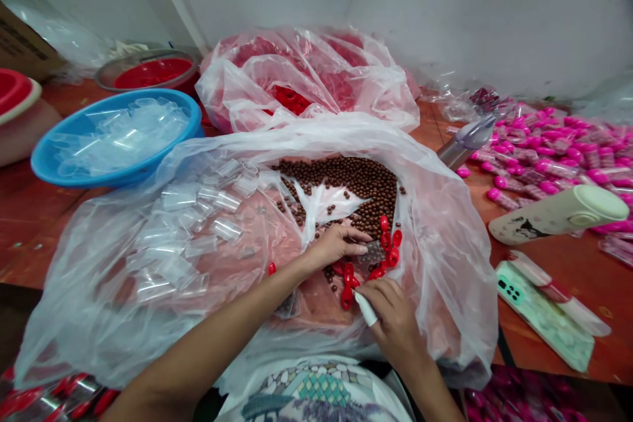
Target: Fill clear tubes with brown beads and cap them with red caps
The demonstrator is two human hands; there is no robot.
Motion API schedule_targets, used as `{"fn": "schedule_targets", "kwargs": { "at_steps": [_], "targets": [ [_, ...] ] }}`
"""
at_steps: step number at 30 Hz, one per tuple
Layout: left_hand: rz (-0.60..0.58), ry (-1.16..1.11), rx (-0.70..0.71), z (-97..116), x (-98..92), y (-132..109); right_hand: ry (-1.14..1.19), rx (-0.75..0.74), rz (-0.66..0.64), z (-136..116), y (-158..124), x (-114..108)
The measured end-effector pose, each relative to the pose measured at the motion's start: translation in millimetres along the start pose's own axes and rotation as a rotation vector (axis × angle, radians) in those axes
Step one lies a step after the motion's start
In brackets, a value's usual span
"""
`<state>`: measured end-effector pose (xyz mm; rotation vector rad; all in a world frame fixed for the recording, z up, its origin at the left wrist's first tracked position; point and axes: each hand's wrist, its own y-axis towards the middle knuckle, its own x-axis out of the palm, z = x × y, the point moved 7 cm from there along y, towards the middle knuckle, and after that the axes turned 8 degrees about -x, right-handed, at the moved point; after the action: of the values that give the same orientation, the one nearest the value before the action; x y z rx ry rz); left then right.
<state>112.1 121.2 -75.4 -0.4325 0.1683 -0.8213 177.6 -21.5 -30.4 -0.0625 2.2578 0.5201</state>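
Observation:
A large clear plastic bag (148,316) lies open in front of me, holding a heap of small brown balls (356,184), several red caps (388,247) and clear empty tubes (198,231). My left hand (333,244) reaches into the bag, fingers curled round a clear tube (373,252) at the edge of the brown balls. My right hand (390,316) rests just below the red caps, fingers closed, with a white cover on one fingertip (366,310); what it holds is hidden.
A blue bowl (44,161) of clear tubes stands at the left, a red-filled metal basin (148,72) behind it. A second plastic bag (306,72) with red pieces sits at the back. Pink-capped filled tubes (548,151), a white bottle (558,211) and a phone (544,313) lie at the right.

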Motion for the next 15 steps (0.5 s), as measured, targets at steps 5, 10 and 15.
{"fn": "schedule_targets", "kwargs": {
  "at_steps": [5, 10, 15],
  "targets": [
    [-0.004, -0.222, -0.020, 1, -3.9, -21, -0.030, -0.030, 0.018, -1, -3, 1],
    [0.041, -0.513, -0.048, -1, -13.5, -58, -0.052, -0.007, 0.040, 2, -5, 0],
    [0.143, -0.637, 0.005, -7, -22.3, -94, -0.226, 0.045, 0.007, -2, 2, 6]
  ]
}}
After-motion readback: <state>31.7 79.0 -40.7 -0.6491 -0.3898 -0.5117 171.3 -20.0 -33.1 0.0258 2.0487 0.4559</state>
